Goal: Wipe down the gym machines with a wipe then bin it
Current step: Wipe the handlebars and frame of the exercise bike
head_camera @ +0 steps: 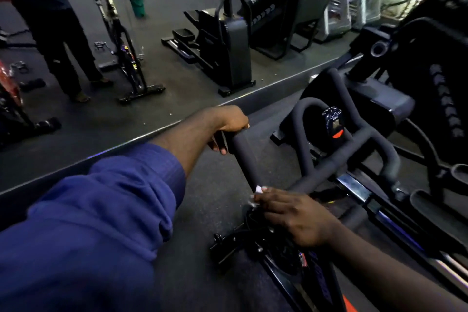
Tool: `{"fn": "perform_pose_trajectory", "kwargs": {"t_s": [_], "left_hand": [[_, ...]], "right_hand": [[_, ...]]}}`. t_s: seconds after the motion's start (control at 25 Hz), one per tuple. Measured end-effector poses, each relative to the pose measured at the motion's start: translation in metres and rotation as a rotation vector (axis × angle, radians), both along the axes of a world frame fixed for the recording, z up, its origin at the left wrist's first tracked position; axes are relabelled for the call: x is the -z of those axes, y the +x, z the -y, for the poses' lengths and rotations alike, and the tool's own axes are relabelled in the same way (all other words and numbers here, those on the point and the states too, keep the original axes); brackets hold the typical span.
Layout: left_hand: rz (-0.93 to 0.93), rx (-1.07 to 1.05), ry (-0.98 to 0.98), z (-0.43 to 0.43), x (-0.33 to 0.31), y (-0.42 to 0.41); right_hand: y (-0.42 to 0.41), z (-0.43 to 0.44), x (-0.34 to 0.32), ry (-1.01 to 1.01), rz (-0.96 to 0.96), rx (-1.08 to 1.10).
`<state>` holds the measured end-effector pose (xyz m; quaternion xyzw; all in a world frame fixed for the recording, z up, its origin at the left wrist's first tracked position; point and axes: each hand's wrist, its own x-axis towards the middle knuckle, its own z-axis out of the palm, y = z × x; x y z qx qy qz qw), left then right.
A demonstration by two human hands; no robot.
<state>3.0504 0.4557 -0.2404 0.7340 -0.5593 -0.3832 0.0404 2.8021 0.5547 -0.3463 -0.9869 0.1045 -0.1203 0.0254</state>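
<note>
1. Right grip (296, 215): bare hand, fingers closed over the wipe (258, 189), pressing it to the handlebar (243, 157) where the left prong meets the crossbar. Only a white edge of the wipe shows, at the fingertips; the rest lies under the hand.

2. Left grip (228, 126): bare hand, blue sleeve (101, 210) bunched on the forearm, fingers wrapped round the far tip of the same prong. The wipe sits at the prong's near end, well apart from this grip.

3. Console (334, 124): black with a red-orange mark, set inside the handlebar's centre loop.

4. Beyond a grey ledge (177, 121): a spin bike (121, 45) with a standing person (58, 33) just beside it, a green bin (137, 6) on the floor behind, and a black stepper machine (228, 45) to the right.
</note>
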Motion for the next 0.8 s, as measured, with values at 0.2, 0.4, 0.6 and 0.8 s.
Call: {"fn": "perform_pose_trajectory", "kwargs": {"t_s": [0.2, 0.4, 0.6, 0.8], "left_hand": [[0.011, 0.168, 0.079, 0.009, 0.002, 0.002], [0.138, 0.513, -0.087, 0.007, -0.005, 0.001], [0.766, 0.907, -0.272, -0.015, -0.011, -0.033], [0.893, 0.996, -0.331, -0.032, 0.012, -0.058]], "right_hand": [[0.055, 0.010, -0.015, 0.151, 0.200, 0.408], [0.000, -0.065, 0.008, 0.288, 0.333, 0.475], [0.032, -0.029, -0.017, 0.359, 0.609, 0.955], [-0.001, -0.046, 0.019, 0.202, 0.263, 0.646]]}}
